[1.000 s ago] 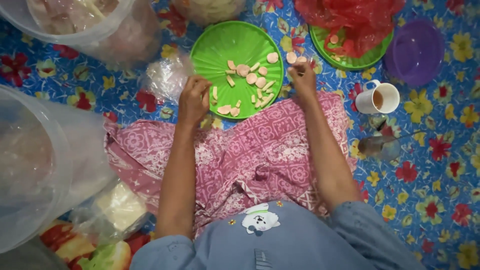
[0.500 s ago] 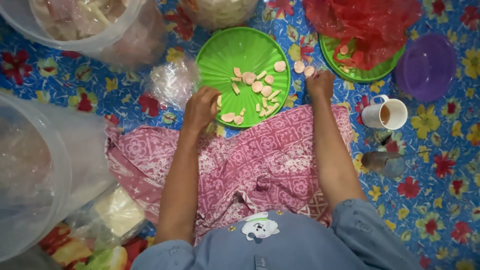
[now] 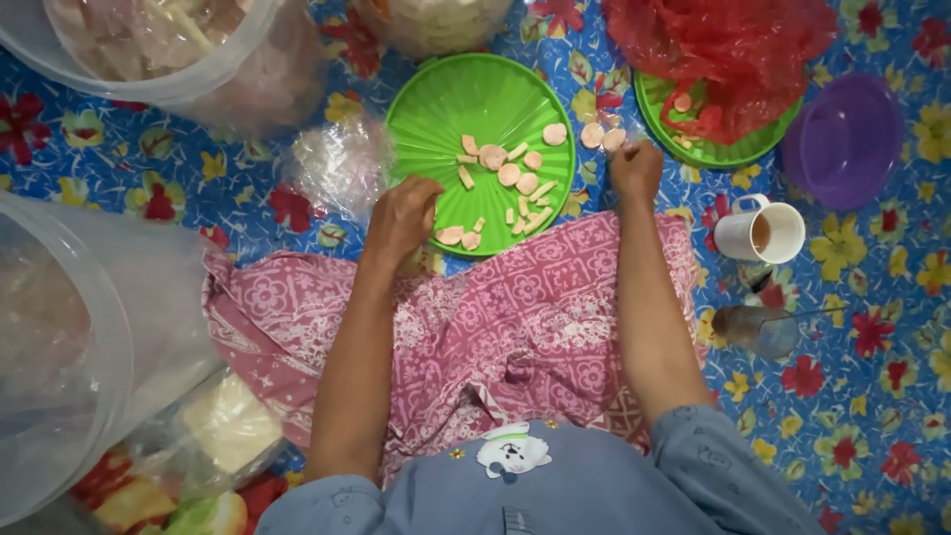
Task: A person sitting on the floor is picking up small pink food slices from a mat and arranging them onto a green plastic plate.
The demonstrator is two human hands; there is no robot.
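I see my left hand (image 3: 404,213) curled at the center green plate (image 3: 436,109)'s lower-left rim, right hand (image 3: 634,166) pinching two pale slices (image 3: 602,136) off its right edge, white mug (image 3: 761,232) crowding right.

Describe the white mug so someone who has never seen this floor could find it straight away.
Start at the green plate of sliced pieces in front of the person, then go past the right hand towards the purple bowl. The white mug stands just below that bowl on the blue flowered mat. It is the only white, handled cup there, with brown liquid inside.
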